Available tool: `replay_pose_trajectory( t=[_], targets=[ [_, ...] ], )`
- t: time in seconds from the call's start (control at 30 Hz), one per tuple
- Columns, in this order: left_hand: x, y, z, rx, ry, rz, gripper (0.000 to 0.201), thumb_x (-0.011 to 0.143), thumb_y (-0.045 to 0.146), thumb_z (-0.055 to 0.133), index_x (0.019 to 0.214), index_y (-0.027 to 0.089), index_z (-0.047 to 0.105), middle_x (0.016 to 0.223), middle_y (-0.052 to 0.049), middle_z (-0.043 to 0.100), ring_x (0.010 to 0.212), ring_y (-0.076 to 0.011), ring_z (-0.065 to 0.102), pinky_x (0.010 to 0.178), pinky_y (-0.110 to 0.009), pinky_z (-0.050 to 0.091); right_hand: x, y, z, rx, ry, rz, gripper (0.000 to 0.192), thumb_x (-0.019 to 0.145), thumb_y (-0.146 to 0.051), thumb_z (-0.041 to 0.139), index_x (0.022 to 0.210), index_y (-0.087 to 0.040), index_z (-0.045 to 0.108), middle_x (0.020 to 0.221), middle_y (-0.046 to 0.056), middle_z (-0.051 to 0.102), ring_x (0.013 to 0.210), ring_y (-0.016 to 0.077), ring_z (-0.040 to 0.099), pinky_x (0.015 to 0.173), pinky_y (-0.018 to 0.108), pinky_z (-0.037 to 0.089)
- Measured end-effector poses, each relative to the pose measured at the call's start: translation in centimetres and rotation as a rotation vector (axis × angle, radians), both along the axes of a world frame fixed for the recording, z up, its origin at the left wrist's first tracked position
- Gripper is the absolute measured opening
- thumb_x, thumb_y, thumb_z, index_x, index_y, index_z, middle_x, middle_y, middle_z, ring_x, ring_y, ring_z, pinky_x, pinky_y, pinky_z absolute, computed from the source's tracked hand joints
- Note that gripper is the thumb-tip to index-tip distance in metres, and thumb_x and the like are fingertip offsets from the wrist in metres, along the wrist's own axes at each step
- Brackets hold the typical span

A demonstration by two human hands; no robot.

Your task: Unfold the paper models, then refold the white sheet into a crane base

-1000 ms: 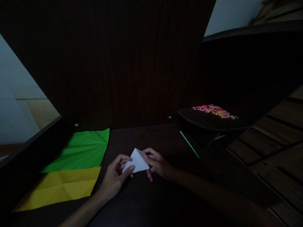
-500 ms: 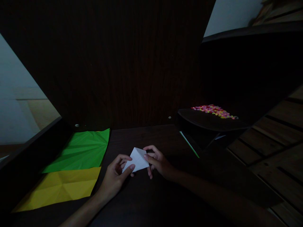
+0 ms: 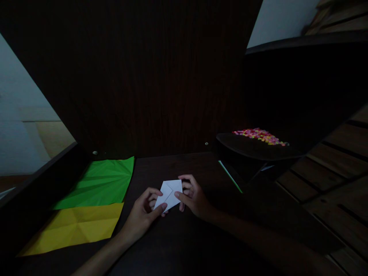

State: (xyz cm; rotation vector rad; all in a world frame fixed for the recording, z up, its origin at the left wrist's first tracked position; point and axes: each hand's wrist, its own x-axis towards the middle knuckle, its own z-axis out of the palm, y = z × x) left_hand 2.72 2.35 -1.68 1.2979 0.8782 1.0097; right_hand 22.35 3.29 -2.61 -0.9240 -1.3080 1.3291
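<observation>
A small piece of folded white paper (image 3: 170, 191) is held between my two hands, just over the dark wooden surface (image 3: 172, 245). My left hand (image 3: 143, 211) pinches its lower left edge, thumb on top and fingers partly hidden beneath. At the right edge, my right hand (image 3: 195, 197) grips the paper with its thumb on the front and the other fingers behind. A flap with a slanting crease line shows on the paper's face.
Left of my hands lie a creased green sheet (image 3: 100, 182) and a creased yellow sheet (image 3: 77, 226), side by side. A thin green-and-white strip (image 3: 230, 176) is to the right. Small colourful pieces (image 3: 260, 136) sit piled on a curved shelf (image 3: 247, 150). A dark panel (image 3: 158, 84) rises behind.
The white paper has been turned in my hands, and a flap with a crease line now shows on its face. My right fingers have shifted slightly along its edge.
</observation>
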Motion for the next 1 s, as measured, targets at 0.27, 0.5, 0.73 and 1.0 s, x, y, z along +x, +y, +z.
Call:
replay_pose_trajectory(
  t=[0.27, 0.5, 0.73, 1.0],
  targets=[
    [0.02, 0.08, 0.14, -0.001, -0.038, 0.065, 0.037, 0.074, 0.032, 0.079, 0.092, 0.020, 0.050, 0.082, 0.001, 0.068, 0.064, -0.0127, 0.066, 0.059, -0.024, 0.054, 0.18, -0.09, -0.03, 0.011, 0.002, 0.078, 0.051, 0.077, -0.026, 0.072, 0.121, -0.023, 0.046, 0.094, 0.003, 0.064, 0.049, 0.0074, 0.060, 0.042, 0.020, 0.051],
    [-0.02, 0.20, 0.00, 0.008, -0.028, 0.061, 0.039, 0.073, 0.032, 0.079, 0.095, 0.020, 0.049, 0.084, 0.000, 0.069, 0.066, -0.0145, 0.068, 0.060, -0.026, 0.055, 0.44, -0.12, -0.62, -0.010, -0.147, 0.106, 0.041, 0.076, -0.026, 0.070, 0.115, -0.017, 0.060, 0.068, -0.002, 0.064, 0.047, 0.0100, 0.059, 0.046, 0.022, 0.050],
    [0.15, -0.04, 0.36, -0.010, -0.063, 0.059, 0.041, 0.075, 0.030, 0.078, 0.099, 0.021, 0.047, 0.082, 0.001, 0.069, 0.067, -0.0151, 0.068, 0.061, -0.027, 0.055, 0.49, 0.10, -0.80, -0.002, -0.136, 0.094, 0.041, 0.076, -0.029, 0.071, 0.115, -0.018, 0.061, 0.068, -0.001, 0.064, 0.046, 0.0106, 0.058, 0.043, 0.022, 0.048],
    [0.00, -0.16, 0.54, -0.039, -0.079, 0.057, 0.041, 0.077, 0.031, 0.077, 0.103, 0.021, 0.046, 0.083, 0.001, 0.070, 0.069, -0.0163, 0.070, 0.063, -0.027, 0.056, 0.41, 0.27, -0.47, -0.017, -0.076, 0.083, 0.038, 0.076, -0.028, 0.070, 0.111, -0.016, 0.061, 0.076, 0.001, 0.066, 0.044, 0.0087, 0.057, 0.040, 0.021, 0.046]
  ],
)
